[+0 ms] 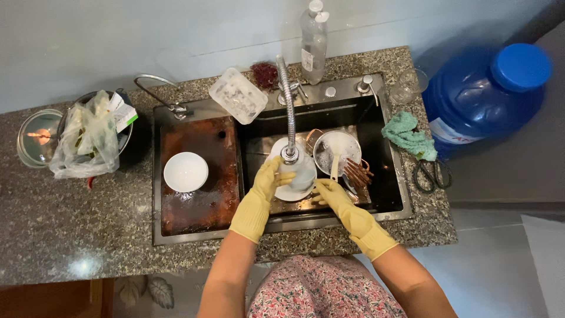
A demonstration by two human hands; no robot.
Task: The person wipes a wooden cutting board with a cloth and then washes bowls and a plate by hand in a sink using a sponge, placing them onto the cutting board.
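Both my hands wear yellow rubber gloves over the right basin of the steel sink [329, 219]. My left hand [269, 179] grips the side of a small white bowl [301, 175] held under the flexible faucet head [289, 154]. My right hand [327, 194] touches the bowl's other side from below right. A white plate [281, 147] lies beneath the bowl. Next to it stands a metal pot [336, 150] with a pale utensil in it, and a bunch of brown chopsticks [356, 172].
A white bowl [185, 171] sits in the rusty left basin [200, 206]. On the granite counter are a bagged pot [91, 138], a glass lid [38, 138], a clear container [238, 95], a soap bottle [313, 41], a green cloth [408, 136], scissors [431, 174] and a blue water jug [485, 94].
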